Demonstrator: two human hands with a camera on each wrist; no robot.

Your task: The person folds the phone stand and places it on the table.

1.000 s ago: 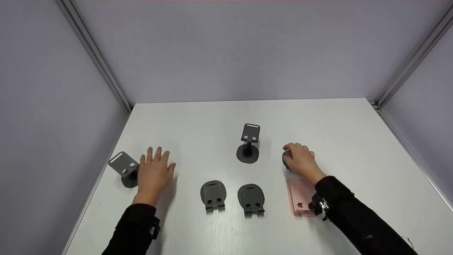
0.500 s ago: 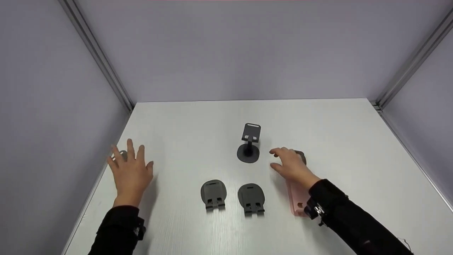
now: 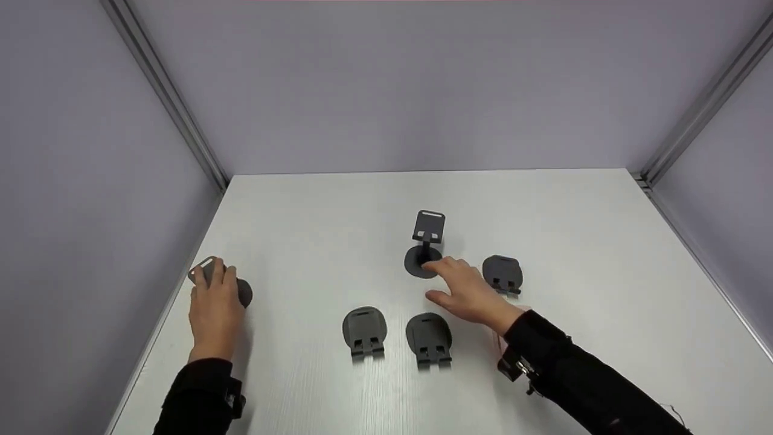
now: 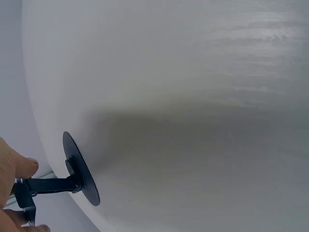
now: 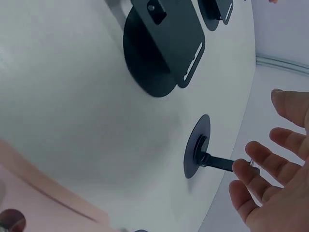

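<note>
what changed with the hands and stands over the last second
The left hand slid left from beside the left stand and now grips it. The right hand let go of the folded stand, leaving it flat on the table, and moved left toward the upright stand, fingers spread. That stand and the two folded stands in front stayed put.

A white table point(image 3: 362, 199) stands boxed by plain lilac-grey walls point(image 3: 386, 84) with metal corner rails point(image 3: 163, 90)
</note>
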